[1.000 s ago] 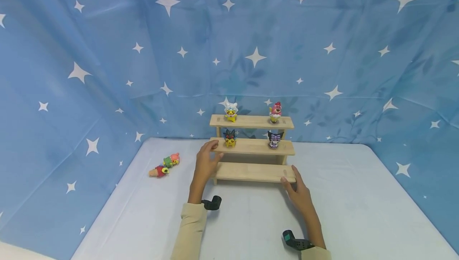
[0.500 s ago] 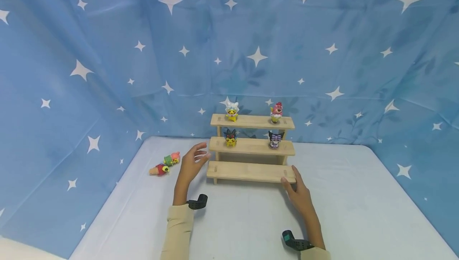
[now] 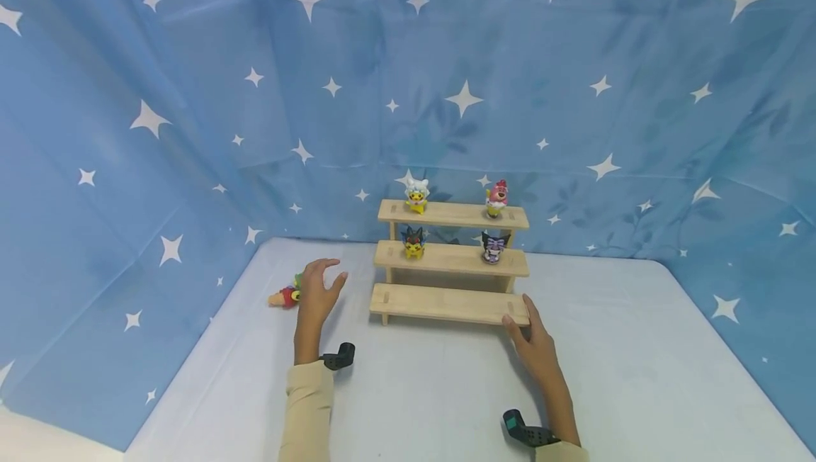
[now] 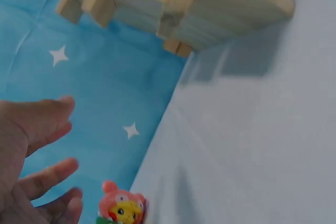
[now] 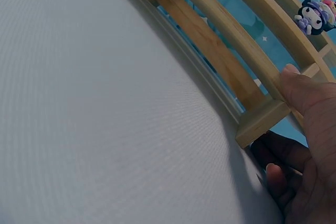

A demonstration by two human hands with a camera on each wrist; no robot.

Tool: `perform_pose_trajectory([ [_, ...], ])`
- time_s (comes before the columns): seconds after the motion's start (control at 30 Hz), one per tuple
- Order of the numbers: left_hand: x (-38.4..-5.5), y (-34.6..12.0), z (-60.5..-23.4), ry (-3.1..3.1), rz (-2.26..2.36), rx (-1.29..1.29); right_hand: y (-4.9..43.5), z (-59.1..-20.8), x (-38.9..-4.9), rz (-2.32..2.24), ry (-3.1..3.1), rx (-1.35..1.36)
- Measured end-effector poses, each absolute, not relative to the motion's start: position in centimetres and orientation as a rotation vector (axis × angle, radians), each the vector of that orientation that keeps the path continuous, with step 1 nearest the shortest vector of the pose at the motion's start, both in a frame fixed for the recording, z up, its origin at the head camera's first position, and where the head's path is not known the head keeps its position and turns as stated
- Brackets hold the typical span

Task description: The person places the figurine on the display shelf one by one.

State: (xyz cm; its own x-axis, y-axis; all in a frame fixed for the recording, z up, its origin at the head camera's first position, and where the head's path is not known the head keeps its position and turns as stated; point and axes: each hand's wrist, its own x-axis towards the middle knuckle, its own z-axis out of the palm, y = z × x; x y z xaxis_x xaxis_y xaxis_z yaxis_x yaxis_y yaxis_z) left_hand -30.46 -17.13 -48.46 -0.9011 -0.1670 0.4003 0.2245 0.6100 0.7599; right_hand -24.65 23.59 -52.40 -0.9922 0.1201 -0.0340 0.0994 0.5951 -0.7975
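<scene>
Left hand (image 3: 317, 293): here it is, over the table's left side, fingers loosely bent, thumb well apart, nothing in its grasp!
Right hand (image 3: 534, 350): a firm pose at the right end of the bottom tier (image 3: 446, 303), thumb on the front edge, fingers bent around the end; that's a hold with only the board's thickness between.
Wooden stand (image 3: 449, 257): three tiers, upright on the white table (image 3: 433, 395), just in front of the starry blue curtain (image 3: 204, 58).
Top tier (image 3: 455, 214): white-hooded figurine (image 3: 417, 196) at left, pink figurine (image 3: 496, 200) at right, both standing.
Middle tier: dark-hooded figurine (image 3: 414, 243) at left, black-and-purple figurine (image 3: 493, 248) at right, upright too.
Red figurine (image 3: 290, 297): lying on the table, just beside the left hand in the head view.
Pink-hooded figurine (image 4: 122, 205): near the left fingers in that wrist's view, cut off by the lower edge!
</scene>
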Motion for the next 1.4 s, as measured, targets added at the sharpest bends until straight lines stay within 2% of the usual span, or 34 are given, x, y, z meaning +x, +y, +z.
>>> perform_pose_trajectory([
  [0.3,-29.6,-18.9,-49.8,-2.496,-0.887,0.281,23.6,-52.3,-24.8,1.389,-2.787,-0.188],
  [0.63,-29.2,-19.0,-50.4,-2.581,-0.768,0.441,23.7,-52.3,-24.7,1.380,-2.786,-0.180],
  [1.1,-29.9,-19.2,-51.3,-2.410,-0.616,0.342,23.5,-52.5,-24.5,1.377,-2.778,-0.172],
  [1.4,-29.9,-19.3,-50.9,-2.508,-0.630,0.362,23.6,-52.3,-24.6,1.370,-2.784,-0.169],
])
